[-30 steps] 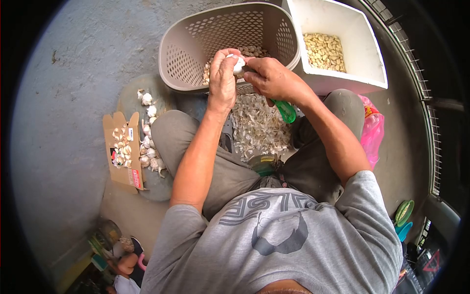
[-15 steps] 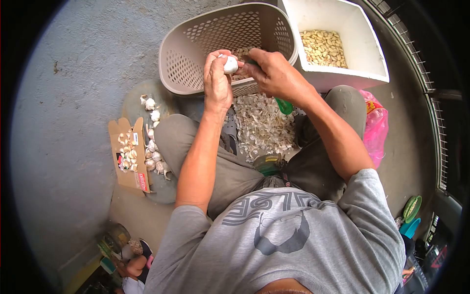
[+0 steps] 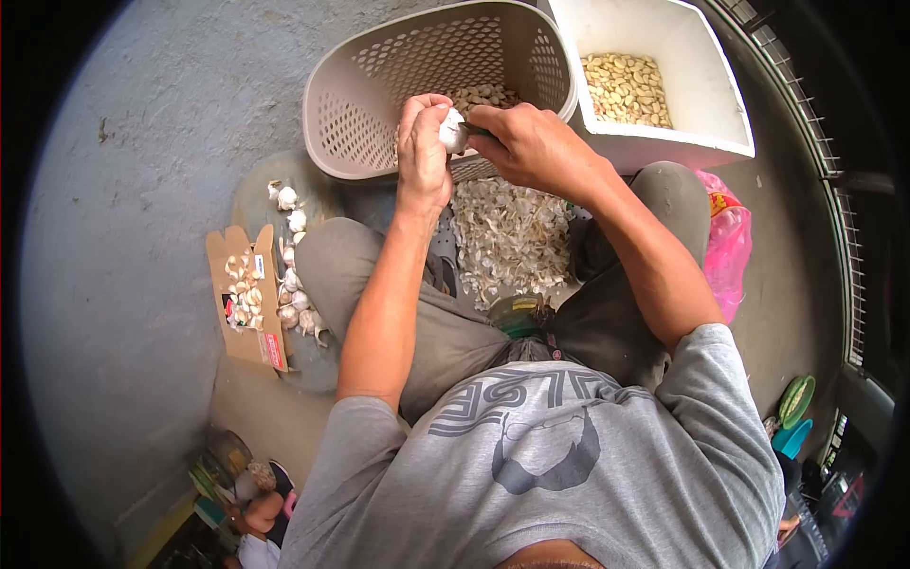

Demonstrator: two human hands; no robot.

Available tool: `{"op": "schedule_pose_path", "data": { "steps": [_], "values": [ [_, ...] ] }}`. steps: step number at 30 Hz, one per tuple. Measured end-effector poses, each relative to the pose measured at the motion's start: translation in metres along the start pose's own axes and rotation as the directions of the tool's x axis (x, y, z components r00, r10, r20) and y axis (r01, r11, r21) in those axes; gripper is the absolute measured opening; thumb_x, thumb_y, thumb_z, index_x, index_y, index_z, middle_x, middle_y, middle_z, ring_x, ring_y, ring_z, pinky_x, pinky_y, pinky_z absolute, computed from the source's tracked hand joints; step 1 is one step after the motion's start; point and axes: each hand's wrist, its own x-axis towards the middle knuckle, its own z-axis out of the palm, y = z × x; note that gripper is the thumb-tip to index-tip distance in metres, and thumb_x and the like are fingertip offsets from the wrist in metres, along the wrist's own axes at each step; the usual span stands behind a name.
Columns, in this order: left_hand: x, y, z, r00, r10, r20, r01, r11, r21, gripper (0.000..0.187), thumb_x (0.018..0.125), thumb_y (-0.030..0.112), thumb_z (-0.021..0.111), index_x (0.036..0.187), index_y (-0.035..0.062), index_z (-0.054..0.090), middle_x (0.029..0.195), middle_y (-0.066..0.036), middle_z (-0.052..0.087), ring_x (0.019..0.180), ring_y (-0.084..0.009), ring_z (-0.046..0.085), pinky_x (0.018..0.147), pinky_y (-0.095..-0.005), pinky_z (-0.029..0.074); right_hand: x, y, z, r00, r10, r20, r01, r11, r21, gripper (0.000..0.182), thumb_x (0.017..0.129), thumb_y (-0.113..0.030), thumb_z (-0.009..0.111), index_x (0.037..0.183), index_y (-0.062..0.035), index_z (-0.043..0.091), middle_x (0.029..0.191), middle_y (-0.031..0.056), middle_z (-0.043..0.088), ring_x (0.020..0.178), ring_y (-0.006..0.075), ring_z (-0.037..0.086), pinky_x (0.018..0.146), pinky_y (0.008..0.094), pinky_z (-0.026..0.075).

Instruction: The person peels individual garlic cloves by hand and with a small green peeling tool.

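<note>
My left hand (image 3: 424,156) is closed around a whole white garlic bulb (image 3: 452,131), held above the near side of a beige perforated basket (image 3: 346,114). My right hand (image 3: 536,142) grips a small knife, its handle hidden in my fingers. The dark blade (image 3: 474,129) of the knife meets the right side of the bulb. Inside the basket, garlic cloves (image 3: 485,96) lie at the bottom, partly covered by my hands. Below the basket, between my legs, is a heap of papery garlic skins (image 3: 507,232).
At the upper right, a white foam box (image 3: 701,104) holds peeled cloves (image 3: 626,90). Garlic bulbs (image 3: 296,302) and a cardboard piece (image 3: 223,275) with loose cloves lie by my left knee. A pink plastic bag (image 3: 725,251) sits by my right knee. Another person (image 3: 261,517) is at lower left.
The knife blade has come against the bulb, and my right hand has turned slightly. More cloves in the basket show. The green thing near the skins is now mostly out of sight.
</note>
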Motion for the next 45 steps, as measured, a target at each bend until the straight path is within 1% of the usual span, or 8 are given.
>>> {"op": "schedule_pose_path", "data": {
  "steps": [9,12,16,25,31,37,41,45],
  "values": [
    [0.002,0.002,-0.002,0.996,0.08,-0.026,-0.077,0.993,0.086,0.017,0.093,0.009,0.052,0.106,0.001,0.058,0.09,-0.008,0.063,0.079,-0.0144,0.061,0.068,-0.0275,0.052,-0.001,0.012,0.002,0.987,-0.161,0.022,0.16,0.94,-0.302,0.01,0.095,-0.015,0.059,0.098,-0.0091,0.066,0.074,0.0143,0.071,0.073,0.0347,0.072,0.062,0.0467,0.056],
    [0.004,0.011,-0.002,0.994,0.1,-0.054,-0.101,0.995,-0.006,0.017,0.091,0.008,0.052,0.106,0.0008,0.058,0.089,-0.009,0.064,0.078,-0.0155,0.061,0.068,-0.0277,0.053,-0.001,0.02,-0.005,0.987,-0.039,0.157,0.093,0.931,-0.353,0.011,0.094,-0.015,0.058,0.094,-0.0088,0.067,0.075,0.0147,0.07,0.074,0.0347,0.072,0.062,0.0471,0.056],
    [0.004,0.014,-0.005,0.992,0.098,-0.074,-0.098,0.995,0.003,0.017,0.092,0.009,0.054,0.106,0.0004,0.059,0.088,-0.009,0.065,0.078,-0.0148,0.062,0.071,-0.0275,0.052,0.001,0.01,0.0,0.992,0.046,-0.121,-0.027,0.988,0.155,0.018,0.095,-0.019,0.063,0.104,-0.0038,0.068,0.084,0.0195,0.07,0.082,0.0409,0.07,0.071,0.0499,0.056],
    [-0.003,0.012,0.009,0.986,0.166,-0.024,-0.162,0.98,0.117,0.017,0.095,0.015,0.054,0.097,0.0011,0.064,0.089,-0.003,0.06,0.081,-0.0089,0.054,0.073,-0.0241,0.045,0.003,-0.003,-0.001,0.998,0.051,0.033,-0.056,0.985,0.165,0.021,0.096,-0.019,0.065,0.105,-0.0005,0.065,0.084,0.0221,0.069,0.082,0.0442,0.068,0.072,0.0517,0.054],
    [-0.001,0.003,0.006,0.982,0.187,-0.019,-0.18,0.965,0.189,0.017,0.096,0.016,0.053,0.094,0.002,0.062,0.085,-0.002,0.058,0.074,-0.0083,0.052,0.064,-0.0244,0.043,0.0,-0.002,0.007,0.998,-0.056,-0.028,0.058,0.996,0.061,0.018,0.095,-0.017,0.063,0.099,-0.0001,0.064,0.08,0.0247,0.067,0.08,0.0447,0.067,0.068,0.0517,0.055],
    [0.001,0.004,0.005,0.978,0.189,-0.084,-0.18,0.979,0.1,0.014,0.1,0.016,0.053,0.094,0.004,0.059,0.083,-0.002,0.059,0.071,-0.0086,0.053,0.062,-0.0251,0.044,-0.003,0.007,0.006,0.973,0.005,0.229,0.037,0.983,-0.179,0.016,0.091,-0.015,0.063,0.092,0.001,0.064,0.08,0.0247,0.067,0.082,0.0438,0.068,0.07,0.0512,0.056],
    [0.0,0.002,0.004,0.983,0.163,-0.089,-0.159,0.986,0.045,0.016,0.102,0.018,0.056,0.094,0.0049,0.058,0.083,-0.002,0.059,0.071,-0.0089,0.054,0.062,-0.0254,0.045,0.003,0.01,0.002,0.999,0.046,-0.026,-0.038,0.967,0.251,0.019,0.094,-0.015,0.064,0.094,0.004,0.061,0.081,0.0245,0.065,0.078,0.0435,0.066,0.071,0.0496,0.05],
    [-0.002,-0.001,0.008,0.992,0.108,-0.068,-0.111,0.993,-0.042,0.018,0.104,0.019,0.057,0.093,0.0057,0.058,0.084,-0.002,0.06,0.071,-0.0087,0.055,0.062,-0.0248,0.046,0.007,0.008,0.002,0.99,0.113,0.079,-0.136,0.901,0.413,0.028,0.097,-0.023,0.067,0.098,0.0042,0.059,0.08,0.024,0.061,0.072,0.0401,0.059,0.068,0.0473,0.047]
  ]
}}
